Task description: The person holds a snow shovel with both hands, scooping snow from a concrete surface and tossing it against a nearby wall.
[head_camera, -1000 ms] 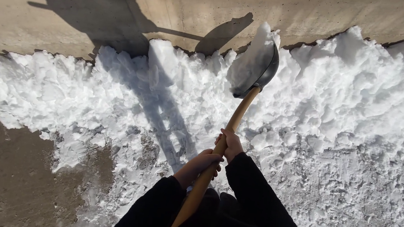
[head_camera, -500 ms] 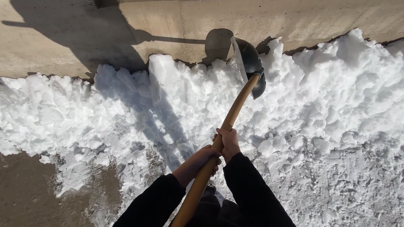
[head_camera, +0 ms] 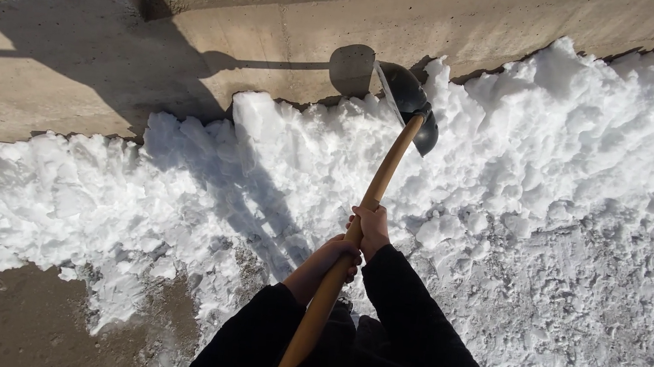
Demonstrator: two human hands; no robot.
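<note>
Both hands, left (head_camera: 333,255) and right (head_camera: 372,229), clamp the wooden-handled shovel (head_camera: 380,183); its dark blade (head_camera: 410,99), seemingly empty, is raised over the snow bank (head_camera: 264,169) beside the concrete wall (head_camera: 294,34).

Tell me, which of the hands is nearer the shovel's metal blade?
Right. The right hand grips the wooden handle higher up, closer to the blade; the left hand grips just below it, farther back.
</note>
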